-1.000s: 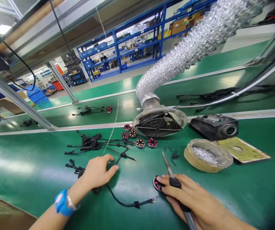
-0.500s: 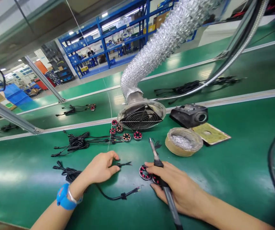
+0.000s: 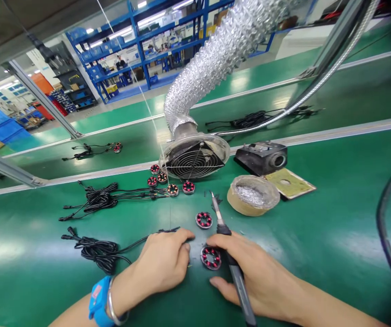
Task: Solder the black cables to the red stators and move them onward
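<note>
My left hand (image 3: 168, 261) is low over the bench, thumb and fingers pressed together on a black cable whose body is mostly hidden; small wire tips show beside the thumb. Another black cable end (image 3: 171, 230) lies behind its knuckles. My right hand (image 3: 250, 268) grips a soldering iron (image 3: 238, 281), its metal tip pointing away from me. Close to the right fingertips lies a ring-shaped motor stator (image 3: 211, 258) with red windings. A second red-wound stator (image 3: 204, 220) is flat on the green bench just beyond, apart from both hands.
A fume extractor fan (image 3: 195, 163) on a silver duct (image 3: 212, 68) stands behind several stators. Coiled black cables (image 3: 100, 250) lie left. To the right are a tape roll (image 3: 253, 195), a yellow sponge (image 3: 291, 183) and a black holder (image 3: 262, 158).
My left hand has moved right and down onto the lower cable end. One stator now lies farther away, and the other is near my right fingertips. The soldering iron stays in my right hand.
</note>
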`<state>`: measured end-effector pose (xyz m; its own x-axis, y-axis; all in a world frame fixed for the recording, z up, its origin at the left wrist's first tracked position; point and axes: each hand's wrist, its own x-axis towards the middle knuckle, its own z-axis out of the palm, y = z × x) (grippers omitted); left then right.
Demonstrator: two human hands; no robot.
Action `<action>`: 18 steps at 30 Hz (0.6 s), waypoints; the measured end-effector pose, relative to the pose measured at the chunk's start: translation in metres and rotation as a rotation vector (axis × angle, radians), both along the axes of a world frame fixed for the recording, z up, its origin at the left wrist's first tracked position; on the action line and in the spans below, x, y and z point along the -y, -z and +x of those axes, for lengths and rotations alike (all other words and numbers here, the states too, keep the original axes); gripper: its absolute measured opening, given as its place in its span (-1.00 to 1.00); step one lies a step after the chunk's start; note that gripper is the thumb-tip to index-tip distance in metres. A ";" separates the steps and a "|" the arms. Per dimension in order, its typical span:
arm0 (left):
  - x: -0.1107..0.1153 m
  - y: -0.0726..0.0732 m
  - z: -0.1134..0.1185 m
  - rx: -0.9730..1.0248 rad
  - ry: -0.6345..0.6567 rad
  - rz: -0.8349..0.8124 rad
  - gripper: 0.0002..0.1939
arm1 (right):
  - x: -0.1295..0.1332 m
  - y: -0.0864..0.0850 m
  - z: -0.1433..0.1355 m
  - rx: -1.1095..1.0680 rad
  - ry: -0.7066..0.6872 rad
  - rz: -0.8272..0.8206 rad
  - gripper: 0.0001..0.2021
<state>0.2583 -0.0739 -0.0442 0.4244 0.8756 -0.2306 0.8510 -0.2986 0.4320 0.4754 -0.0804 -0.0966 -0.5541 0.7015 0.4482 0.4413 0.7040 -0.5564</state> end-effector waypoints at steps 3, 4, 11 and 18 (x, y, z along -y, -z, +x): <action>0.002 -0.002 0.000 0.076 -0.002 -0.034 -0.71 | 0.001 0.002 -0.003 -0.036 0.008 -0.019 -0.56; 0.003 -0.002 0.000 0.086 -0.002 -0.043 -0.71 | 0.001 0.003 -0.004 -0.051 -0.013 -0.029 -0.57; 0.001 -0.002 0.010 0.088 -0.034 -0.080 -0.76 | 0.003 0.009 -0.008 -0.118 -0.024 -0.065 -0.45; -0.002 0.000 0.023 0.125 -0.142 -0.112 -0.83 | 0.004 0.007 -0.008 -0.142 -0.033 -0.053 -0.40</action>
